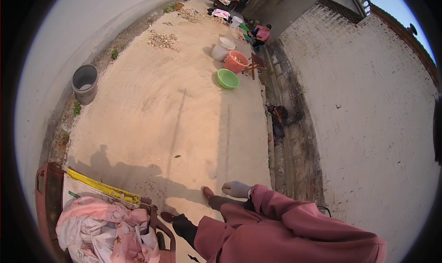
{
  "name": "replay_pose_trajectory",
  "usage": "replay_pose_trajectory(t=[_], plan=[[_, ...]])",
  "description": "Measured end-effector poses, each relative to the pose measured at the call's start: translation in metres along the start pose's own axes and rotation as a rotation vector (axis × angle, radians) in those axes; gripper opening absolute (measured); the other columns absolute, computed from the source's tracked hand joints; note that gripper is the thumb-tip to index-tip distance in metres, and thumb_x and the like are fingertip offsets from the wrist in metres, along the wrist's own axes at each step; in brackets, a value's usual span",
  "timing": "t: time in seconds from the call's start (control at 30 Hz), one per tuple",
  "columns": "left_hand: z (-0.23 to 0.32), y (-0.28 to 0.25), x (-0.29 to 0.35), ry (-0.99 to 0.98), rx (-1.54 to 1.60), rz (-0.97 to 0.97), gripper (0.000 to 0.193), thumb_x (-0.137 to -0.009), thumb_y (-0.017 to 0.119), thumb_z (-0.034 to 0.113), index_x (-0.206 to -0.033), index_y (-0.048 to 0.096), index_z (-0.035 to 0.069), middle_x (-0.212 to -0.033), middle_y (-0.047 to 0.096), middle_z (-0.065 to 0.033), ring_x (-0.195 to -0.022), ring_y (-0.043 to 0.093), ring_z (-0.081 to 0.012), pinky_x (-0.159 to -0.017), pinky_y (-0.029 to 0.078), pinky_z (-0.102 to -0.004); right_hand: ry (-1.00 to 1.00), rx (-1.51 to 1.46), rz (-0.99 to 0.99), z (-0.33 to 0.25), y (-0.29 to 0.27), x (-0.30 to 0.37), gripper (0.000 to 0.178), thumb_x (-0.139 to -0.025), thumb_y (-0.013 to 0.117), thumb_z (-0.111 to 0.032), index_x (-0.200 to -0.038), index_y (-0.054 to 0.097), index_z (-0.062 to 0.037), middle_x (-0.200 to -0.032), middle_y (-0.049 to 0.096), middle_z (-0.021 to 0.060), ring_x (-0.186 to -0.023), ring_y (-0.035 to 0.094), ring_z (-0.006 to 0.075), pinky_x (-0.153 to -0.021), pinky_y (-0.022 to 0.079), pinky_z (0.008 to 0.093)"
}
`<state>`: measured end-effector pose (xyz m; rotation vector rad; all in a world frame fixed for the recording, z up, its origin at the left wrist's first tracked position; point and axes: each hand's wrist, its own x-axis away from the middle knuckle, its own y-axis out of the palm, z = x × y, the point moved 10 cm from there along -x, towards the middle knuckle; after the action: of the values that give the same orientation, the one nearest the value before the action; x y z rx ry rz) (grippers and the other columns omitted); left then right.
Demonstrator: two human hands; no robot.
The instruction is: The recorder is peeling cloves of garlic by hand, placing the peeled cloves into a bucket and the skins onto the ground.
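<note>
1. The right hand [236, 189], in a pale glove at the end of a dusty-pink sleeve [294, 221], hangs loosely curled at about 6 o'clock in the view, grasping nothing and touching nothing.
2. The left hand does not show, so whether it is released or clenched cannot be told.
3. Just beside the hand, toward 7 o'clock, the person's two dark-red shoes [208, 191] stand on the sandy concrete ground [152, 111].
4. The thing nearest the hand is a rusty red cart [46, 189] at 8 o'clock, apart from it; a yellow bar [103, 187] lies along its top edge, and a pink floral cloth [108, 217] is heaped inside over paler fabric.
5. At 3 o'clock from the ground's centre a dark bundle [277, 118] lies in the gutter beside the whitewashed brick wall [368, 111]; it is too small to tell what it is.
6. At 9 o'clock a grey bucket [84, 82] stands by the left wall.
7. Toward 12 o'clock sit a green basin [228, 78], an orange bucket [235, 61] just behind it and a white bucket [223, 48] beyond.
8. Farthest, at 12 o'clock, another person in a pink top [262, 34] crouches near the wall.
</note>
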<state>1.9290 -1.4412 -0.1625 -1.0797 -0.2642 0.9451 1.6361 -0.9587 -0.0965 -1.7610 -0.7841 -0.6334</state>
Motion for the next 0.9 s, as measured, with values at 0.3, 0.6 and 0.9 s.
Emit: replay_pose_trajectory(t=[0.3,0.6,0.9], plan=[[0.229,0.089,0.0,0.395,0.092,-0.418,0.051,-0.105,0.047,0.037,-0.135,0.055,-0.003,-0.13,0.058,-0.0261,-0.118,0.058,-0.0396,-0.099,0.047,-0.0486,0.403,-0.799,0.164,0.275,0.042,0.046,0.04,-0.094,0.055,-0.034,-0.113,0.07,-0.0023,-0.102,0.073,0.0107,-0.093,0.07,0.0219,-0.084,0.054,0.0366],[0.317,0.125,0.023,0.646,0.055,-0.733,0.049,-0.105,0.048,0.036,-0.133,0.056,-0.003,-0.126,0.059,-0.0254,-0.115,0.059,-0.0389,-0.098,0.048,-0.0481,0.626,-1.456,0.32,0.337,0.167,0.08,0.035,-0.092,0.059,-0.026,-0.11,0.069,0.0023,-0.088,0.071,0.0089,-0.078,0.069,0.0196,-0.071,0.055,0.0345],[0.327,0.135,0.022,0.75,0.006,-0.898,0.047,-0.104,0.048,0.035,-0.13,0.057,-0.003,-0.123,0.06,-0.0247,-0.113,0.059,-0.0382,-0.096,0.048,-0.0475,0.68,-1.661,0.37,0.31,0.219,0.092,0.028,-0.094,0.06,-0.027,-0.111,0.068,-0.0063,-0.094,0.07,0.0036,-0.077,0.066,0.0143,-0.066,0.05,0.0314]])
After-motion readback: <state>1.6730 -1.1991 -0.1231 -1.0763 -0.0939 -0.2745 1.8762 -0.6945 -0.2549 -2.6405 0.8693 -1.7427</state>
